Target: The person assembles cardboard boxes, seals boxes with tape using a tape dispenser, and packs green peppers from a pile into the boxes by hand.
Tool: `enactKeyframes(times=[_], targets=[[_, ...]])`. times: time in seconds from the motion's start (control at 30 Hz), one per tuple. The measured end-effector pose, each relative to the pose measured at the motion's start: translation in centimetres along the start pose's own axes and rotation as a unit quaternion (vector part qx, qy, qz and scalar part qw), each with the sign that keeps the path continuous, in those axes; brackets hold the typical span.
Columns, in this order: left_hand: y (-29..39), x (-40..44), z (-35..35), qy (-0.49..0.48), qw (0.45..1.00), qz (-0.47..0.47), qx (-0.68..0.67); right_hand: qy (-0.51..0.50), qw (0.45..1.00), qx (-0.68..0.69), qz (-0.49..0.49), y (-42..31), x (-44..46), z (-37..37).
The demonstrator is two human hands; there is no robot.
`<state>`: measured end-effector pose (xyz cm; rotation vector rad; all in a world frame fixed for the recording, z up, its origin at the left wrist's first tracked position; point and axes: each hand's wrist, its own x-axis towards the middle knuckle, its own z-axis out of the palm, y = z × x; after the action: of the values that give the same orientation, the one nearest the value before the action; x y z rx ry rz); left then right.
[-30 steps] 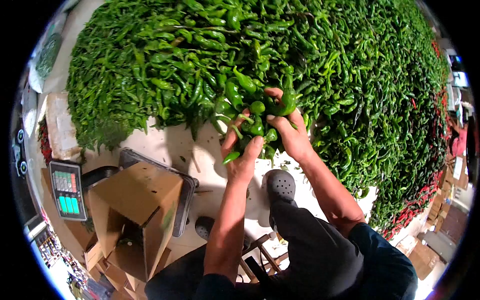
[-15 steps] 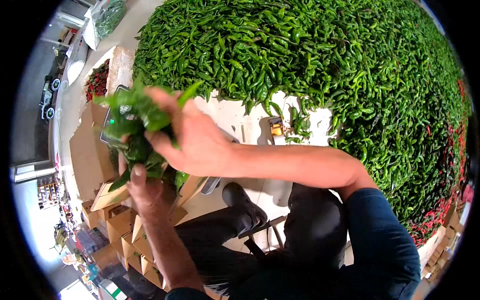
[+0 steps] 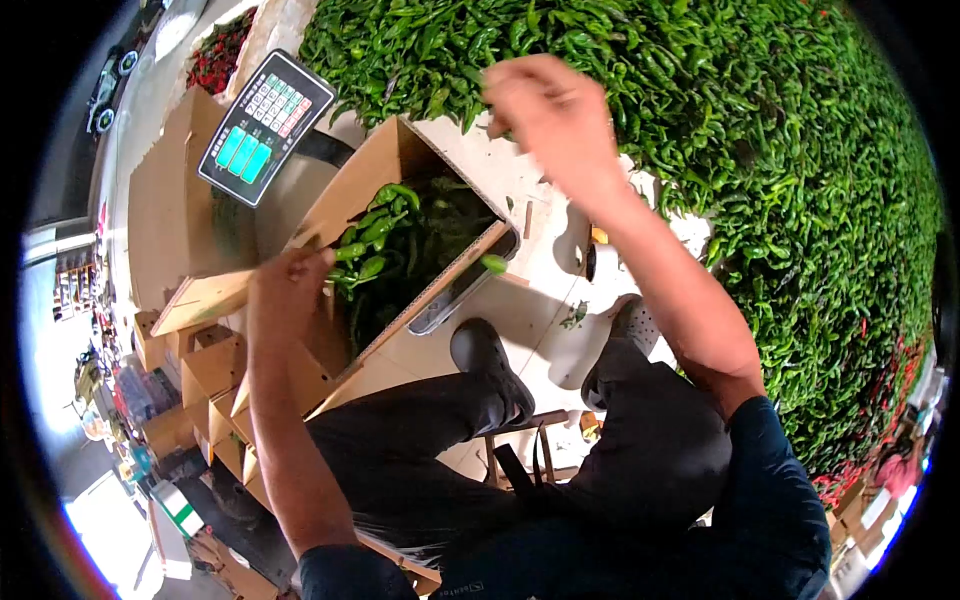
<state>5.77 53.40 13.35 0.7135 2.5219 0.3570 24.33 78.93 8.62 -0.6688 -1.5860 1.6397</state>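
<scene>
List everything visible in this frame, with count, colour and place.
pepper heap: one, mostly green, upper right
open carton: one, brown, left of centre
carton's peppers: uncounted, green, inside it
loose pepper: one, green, carton's right edge
scale display: one, black, upper left
red peppers: many, red, upper left, lower right
cardboard boxes: several, brown, left side
stool: one, brown, lower centre
shoes: two, dark, floor
left hand: one, bare, carton's left rim
right hand: one, bare, over heap's edge

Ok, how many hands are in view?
2: left hand at the cardboard box, right hand in front of the pepper pile. Others in the background may be hidden.
</scene>
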Motion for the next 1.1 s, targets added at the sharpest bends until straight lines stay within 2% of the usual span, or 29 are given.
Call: enactKeyframes(times=[0.03, 0.07, 0.13, 0.23, 0.3, 0.33, 0.4, 0.43, 0.47, 0.53, 0.6, 0.63, 0.67, 0.77, 0.83, 0.93, 1.0, 1.03, 1.1], targets=[[-0.3, 0.2, 0.0, 0.036, 0.997, 0.032, -0.059, 0.045, 0.999, 0.012, 0.028, 1.0, 0.3, -1.0], [-0.5, 0.4, -0.1, 0.071, 0.988, 0.065, -0.116, 0.060, 0.993, -0.057, 0.079, 1.9, -0.3, -1.9], [-0.3, 0.6, 0.2, 0.113, 0.968, 0.125, -0.186, 0.061, 0.986, -0.033, 0.150, 3.6, -3.7, -1.6], [1.4, -1.0, 1.5, 0.125, 0.953, 0.169, -0.219, 0.033, 0.987, -0.034, 0.152, 9.6, -8.7, -2.4], [2.9, -2.6, 2.2, 0.121, 0.951, 0.167, -0.233, -0.014, 0.971, -0.195, 0.138, 14.9, -9.6, -6.4], [3.1, -3.6, 3.1, 0.086, 0.960, 0.181, -0.196, -0.037, 0.953, -0.273, 0.128, 17.3, -10.1, -9.1], [3.7, -5.5, 5.0, 0.011, 0.967, 0.221, -0.125, 0.070, 0.933, -0.254, 0.247, 19.5, -12.1, -13.9], [4.6, -6.3, 6.7, -0.076, 0.958, 0.253, -0.109, 0.113, 0.930, -0.199, 0.289, 19.9, -13.5, -16.1], [5.5, -7.1, 8.9, -0.160, 0.941, 0.285, -0.092, 0.151, 0.936, -0.178, 0.263, 22.1, -15.4, -19.2], [4.1, -7.2, 16.1, -0.290, 0.905, 0.310, 0.026, 0.214, 0.874, -0.296, 0.320, 21.4, -18.5, -22.6], [2.6, -6.6, 23.4, -0.305, 0.902, 0.297, 0.076, 0.234, 0.835, -0.365, 0.340, 21.9, -21.4, -24.8], [0.7, -5.1, 28.2, -0.289, 0.914, 0.264, 0.108, 0.238, 0.820, -0.397, 0.337, 22.2, -22.4, -25.4], [-0.6, -3.4, 32.3, -0.272, 0.924, 0.229, 0.140, 0.260, 0.819, -0.398, 0.322, 25.5, -24.3, -27.0], [1.2, 0.6, 39.0, -0.179, 0.968, 0.131, 0.117, 0.244, 0.804, -0.451, 0.299, 23.7, -23.0, -26.4], [-1.1, 1.3, 43.7, -0.140, 0.963, 0.185, 0.141, 0.207, 0.789, -0.482, 0.320, 22.2, -20.1, -26.2], [-1.3, 1.2, 45.0, -0.114, 0.972, 0.184, 0.094, 0.118, 0.755, -0.549, 0.339, 21.7, -15.8, -25.8], [0.1, 0.0, 43.8, -0.041, 0.987, 0.156, 0.001, 0.049, 0.723, -0.557, 0.406, 22.3, -13.4, -24.4], [0.6, -0.1, 43.7, -0.016, 0.986, 0.164, 0.010, 0.035, 0.712, -0.565, 0.416, 23.1, -13.0, -23.5], [2.2, 0.8, 42.6, -0.027, 0.964, 0.211, -0.160, 0.042, 0.723, -0.554, 0.412, 25.0, -13.1, -22.9]])
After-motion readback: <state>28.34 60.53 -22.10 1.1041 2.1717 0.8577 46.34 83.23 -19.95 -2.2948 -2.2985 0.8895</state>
